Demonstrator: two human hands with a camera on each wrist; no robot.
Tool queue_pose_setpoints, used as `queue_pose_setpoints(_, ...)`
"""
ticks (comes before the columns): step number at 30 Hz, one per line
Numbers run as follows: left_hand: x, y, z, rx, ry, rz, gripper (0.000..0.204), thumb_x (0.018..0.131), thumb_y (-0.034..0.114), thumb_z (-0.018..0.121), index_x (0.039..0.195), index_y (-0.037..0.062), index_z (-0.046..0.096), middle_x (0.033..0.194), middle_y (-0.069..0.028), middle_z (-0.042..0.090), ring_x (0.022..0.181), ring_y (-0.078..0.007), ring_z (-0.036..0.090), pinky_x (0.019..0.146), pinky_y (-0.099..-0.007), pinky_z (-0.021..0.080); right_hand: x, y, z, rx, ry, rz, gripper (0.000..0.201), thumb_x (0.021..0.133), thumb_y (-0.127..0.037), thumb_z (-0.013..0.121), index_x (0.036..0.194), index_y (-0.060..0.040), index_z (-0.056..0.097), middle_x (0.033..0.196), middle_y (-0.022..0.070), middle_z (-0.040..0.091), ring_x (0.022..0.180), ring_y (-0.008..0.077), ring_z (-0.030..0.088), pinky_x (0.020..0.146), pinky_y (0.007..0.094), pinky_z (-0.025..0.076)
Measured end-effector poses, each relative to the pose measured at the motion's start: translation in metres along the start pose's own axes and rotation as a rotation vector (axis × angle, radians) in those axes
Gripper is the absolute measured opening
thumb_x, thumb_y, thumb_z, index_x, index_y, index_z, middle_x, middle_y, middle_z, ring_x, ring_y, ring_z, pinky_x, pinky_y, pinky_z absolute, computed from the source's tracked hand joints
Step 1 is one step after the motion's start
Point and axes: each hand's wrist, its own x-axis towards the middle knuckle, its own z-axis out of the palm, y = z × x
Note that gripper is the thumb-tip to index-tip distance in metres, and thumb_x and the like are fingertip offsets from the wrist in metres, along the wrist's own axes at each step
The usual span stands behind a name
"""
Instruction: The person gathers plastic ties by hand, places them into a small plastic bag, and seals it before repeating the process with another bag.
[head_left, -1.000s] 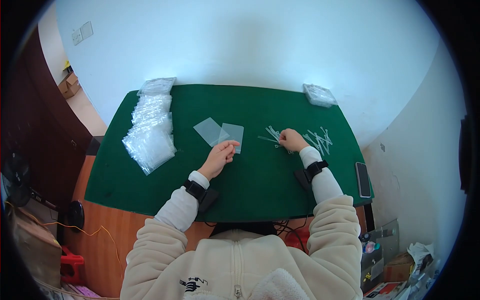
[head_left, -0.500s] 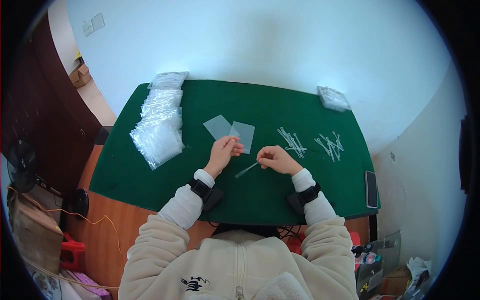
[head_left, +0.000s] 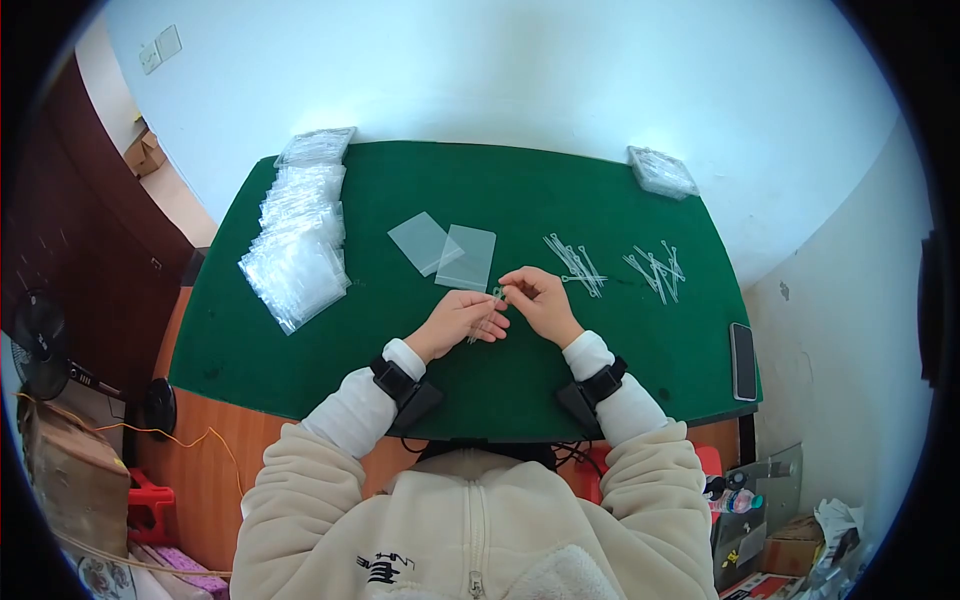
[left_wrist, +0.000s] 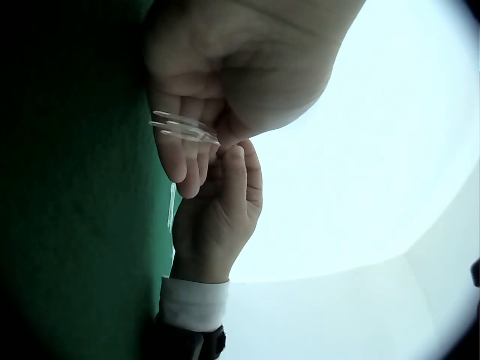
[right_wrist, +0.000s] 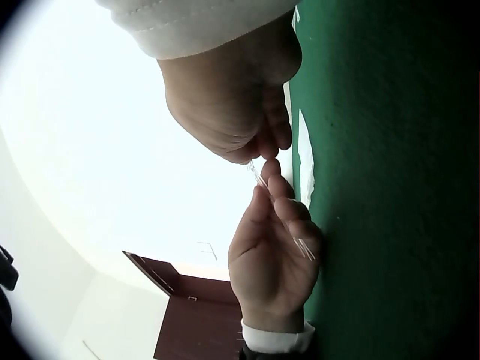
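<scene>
Over the front middle of the table, my left hand and right hand meet at the fingertips. Between them is a small bunch of thin clear plastic sticks with looped ends. The left thumb pinches the bunch against the fingers, and the straight ends stick out across them in the left wrist view. At the looped end, the right thumb and fingers pinch the bunch. Just beyond the hands lie two flat clear plastic bags, partly overlapping. Two loose piles of similar sticks lie to the right.
A long fanned row of clear bags runs along the left of the green table. One more clear packet stack is at the back right corner. Near the right edge lies a phone.
From the nearer stick pile, my right hand has come left with several sticks to my left hand. The left hand has turned and now grips them too.
</scene>
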Motion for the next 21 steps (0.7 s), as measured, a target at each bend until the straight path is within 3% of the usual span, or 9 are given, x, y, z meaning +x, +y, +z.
queue_pose_setpoints(6, -0.001, -0.004, -0.001, -0.026, -0.048, 0.044, 0.029, 0.094, 0.021, 0.045, 0.110, -0.0019, 0.055, 0.090, -0.0100, 0.062, 0.076, -0.0141, 0.061, 0.069, -0.0244, 0.050, 0.000, 0.001, 0.001, 0.007, 0.033, -0.030, 0.010, 0.081, -0.005, 0.061, 0.088, 0.0007, 0.064, 0.080, 0.0056, 0.061, 0.072, 0.0110, 0.060, 0.065, 0.0237, 0.047)
queue_pose_setpoints(10, 0.006, -0.010, -0.005, -0.043, -0.051, 0.126, 0.024, 0.095, 0.019, 0.044, 0.105, 0.0000, 0.055, 0.082, -0.0036, 0.058, 0.064, -0.0085, 0.052, 0.058, -0.0201, 0.043, 0.008, 0.015, -0.026, -0.105, 0.169, -0.078, 0.009, 0.080, -0.005, 0.062, 0.086, -0.0008, 0.065, 0.080, 0.0079, 0.063, 0.069, 0.0155, 0.060, 0.064, 0.0253, 0.047)
queue_pose_setpoints(12, 0.007, -0.011, -0.008, -0.121, 0.014, 0.181, 0.022, 0.096, 0.019, 0.043, 0.102, 0.0018, 0.056, 0.076, -0.0006, 0.054, 0.058, -0.0057, 0.045, 0.052, -0.0187, 0.037, 0.013, 0.025, -0.060, -0.528, 0.493, -0.103, 0.008, 0.078, -0.007, 0.062, 0.082, -0.0026, 0.066, 0.080, 0.0106, 0.063, 0.070, 0.0224, 0.061, 0.064, 0.0298, 0.048)
queue_pose_setpoints(13, 0.008, -0.012, -0.008, -0.161, 0.052, 0.210, 0.021, 0.097, 0.018, 0.042, 0.100, 0.0028, 0.056, 0.073, 0.0009, 0.052, 0.055, -0.0043, 0.041, 0.049, -0.0181, 0.033, 0.009, 0.029, -0.075, -0.536, 0.494, -0.101, 0.008, 0.078, -0.007, 0.062, 0.082, -0.0026, 0.066, 0.080, 0.0106, 0.063, 0.070, 0.0224, 0.061, 0.064, 0.0298, 0.048)
queue_pose_setpoints(15, 0.010, -0.014, -0.008, -0.180, 0.087, 0.229, 0.021, 0.097, 0.018, 0.042, 0.100, 0.0030, 0.056, 0.072, 0.0015, 0.050, 0.055, -0.0039, 0.038, 0.049, -0.0181, 0.031, 0.006, 0.034, -0.097, -0.840, 0.538, 0.055, 0.011, 0.074, -0.014, 0.065, 0.078, -0.0045, 0.065, 0.080, 0.0118, 0.063, 0.071, 0.0281, 0.061, 0.065, 0.0360, 0.048)
queue_pose_setpoints(17, 0.012, -0.014, -0.010, -0.201, 0.167, 0.263, 0.020, 0.097, 0.018, 0.042, 0.100, 0.0034, 0.056, 0.069, 0.0028, 0.046, 0.053, -0.0031, 0.032, 0.047, -0.0181, 0.026, 0.004, 0.039, -0.099, -0.871, 0.492, 0.105, 0.012, 0.073, -0.016, 0.065, 0.077, -0.0049, 0.065, 0.079, 0.0115, 0.063, 0.072, 0.0283, 0.060, 0.066, 0.0372, 0.048)
queue_pose_setpoints(21, 0.011, -0.011, -0.011, -0.167, 0.263, 0.278, 0.021, 0.096, 0.017, 0.042, 0.101, 0.0020, 0.056, 0.069, 0.0031, 0.045, 0.054, -0.0028, 0.032, 0.047, -0.0176, 0.025, 0.004, 0.046, -0.096, -0.907, 0.400, 0.243, 0.014, 0.071, -0.019, 0.065, 0.073, -0.0059, 0.063, 0.077, 0.0110, 0.062, 0.074, 0.0290, 0.060, 0.067, 0.0397, 0.048)
